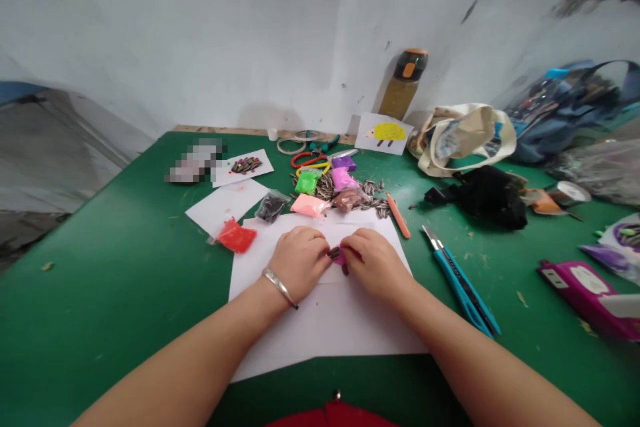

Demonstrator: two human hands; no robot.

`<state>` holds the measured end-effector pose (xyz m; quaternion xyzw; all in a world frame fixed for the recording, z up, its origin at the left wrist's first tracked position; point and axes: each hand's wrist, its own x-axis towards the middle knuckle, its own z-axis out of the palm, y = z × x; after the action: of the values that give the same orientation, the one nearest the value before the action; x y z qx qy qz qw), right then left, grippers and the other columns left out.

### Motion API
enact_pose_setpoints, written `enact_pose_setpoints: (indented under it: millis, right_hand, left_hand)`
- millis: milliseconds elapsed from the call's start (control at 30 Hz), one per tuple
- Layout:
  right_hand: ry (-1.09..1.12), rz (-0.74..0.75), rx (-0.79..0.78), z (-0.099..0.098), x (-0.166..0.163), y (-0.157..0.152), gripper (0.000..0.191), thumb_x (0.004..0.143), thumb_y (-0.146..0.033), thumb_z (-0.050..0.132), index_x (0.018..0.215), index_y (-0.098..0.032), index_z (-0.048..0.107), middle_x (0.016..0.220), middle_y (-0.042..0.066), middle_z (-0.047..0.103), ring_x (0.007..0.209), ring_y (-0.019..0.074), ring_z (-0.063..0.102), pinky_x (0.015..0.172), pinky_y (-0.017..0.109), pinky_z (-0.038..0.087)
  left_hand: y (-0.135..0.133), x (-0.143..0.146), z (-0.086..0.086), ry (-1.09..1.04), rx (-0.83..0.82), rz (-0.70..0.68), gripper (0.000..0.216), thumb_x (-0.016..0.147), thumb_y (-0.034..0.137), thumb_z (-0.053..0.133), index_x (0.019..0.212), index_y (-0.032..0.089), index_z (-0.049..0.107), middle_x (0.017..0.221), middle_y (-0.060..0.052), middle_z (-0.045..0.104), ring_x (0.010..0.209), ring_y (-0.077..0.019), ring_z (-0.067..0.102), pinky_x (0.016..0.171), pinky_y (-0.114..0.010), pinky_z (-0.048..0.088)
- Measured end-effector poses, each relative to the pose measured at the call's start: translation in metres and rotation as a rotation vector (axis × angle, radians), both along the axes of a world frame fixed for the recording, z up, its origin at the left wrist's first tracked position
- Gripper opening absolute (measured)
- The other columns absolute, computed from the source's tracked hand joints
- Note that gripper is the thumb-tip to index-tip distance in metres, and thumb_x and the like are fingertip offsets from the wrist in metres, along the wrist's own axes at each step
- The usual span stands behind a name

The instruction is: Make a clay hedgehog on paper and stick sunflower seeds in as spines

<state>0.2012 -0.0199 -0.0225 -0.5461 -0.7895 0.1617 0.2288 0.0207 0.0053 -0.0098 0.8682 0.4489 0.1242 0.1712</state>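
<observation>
Both my hands rest on a white sheet of paper (325,320) on the green table (115,280). My left hand (299,260) and my right hand (373,261) meet fingertip to fingertip, both closed in a pinch on a small pink lump of clay with dark sunflower seeds stuck in it (337,254). A silver bangle (279,285) circles my left wrist. Just beyond my hands lie small bags of coloured clay: red (236,236), pink (310,205), green (307,181), purple (344,177). A pile of sunflower seeds (375,197) lies among them.
Two teal utility knives (463,283) lie right of the paper, an orange tool (398,215) near the seeds. Scissors and pliers (313,153), a hedgehog picture (385,133), a bottle (405,83), bags (465,137) and a purple packet (590,293) crowd the back and right.
</observation>
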Motion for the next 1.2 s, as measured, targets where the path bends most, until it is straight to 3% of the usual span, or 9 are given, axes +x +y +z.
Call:
enact_pose_setpoints:
  millis: [133,667,967,1200]
  right_hand:
    - [-0.03,0.014,-0.015,0.0,-0.002,0.001,0.027,0.087,-0.011,0.047,0.064,-0.018,0.06,0.073,0.004,0.054,0.075,0.0165,0.051,0.073,0.028,0.038]
    - [-0.063,0.024,0.019,-0.001,-0.006,-0.001,0.024,0.087,-0.01,0.047,0.07,-0.016,0.062,0.075,0.006,0.056,0.076,0.017,0.05,0.071,0.028,0.036]
    - [-0.091,-0.027,-0.005,0.002,-0.009,0.001,0.029,0.091,-0.02,0.047,0.066,-0.017,0.062,0.072,0.004,0.056,0.074,0.0157,0.05,0.07,0.028,0.033]
    - [-0.116,-0.048,0.002,0.0,-0.012,0.0,0.02,0.086,-0.016,0.052,0.07,-0.017,0.064,0.075,0.004,0.057,0.075,0.0161,0.05,0.069,0.028,0.032]
  left_hand:
    - [-0.001,0.001,-0.001,-0.003,0.003,0.015,0.012,0.084,0.027,0.057,0.085,0.02,0.068,0.097,-0.004,0.066,0.095,-0.0219,0.056,0.088,-0.036,0.043]
    - [-0.002,0.003,-0.001,-0.003,-0.003,0.046,0.011,0.083,0.027,0.059,0.085,0.02,0.067,0.097,-0.003,0.066,0.097,-0.0218,0.055,0.089,-0.037,0.042]
    - [-0.002,0.004,-0.001,0.025,0.012,0.054,0.009,0.083,0.026,0.061,0.085,0.019,0.067,0.098,-0.003,0.066,0.098,-0.0213,0.056,0.09,-0.036,0.042]
    - [-0.003,0.003,-0.001,0.019,0.008,0.051,0.009,0.083,0.027,0.061,0.086,0.02,0.066,0.099,-0.003,0.066,0.099,-0.022,0.055,0.09,-0.037,0.042]
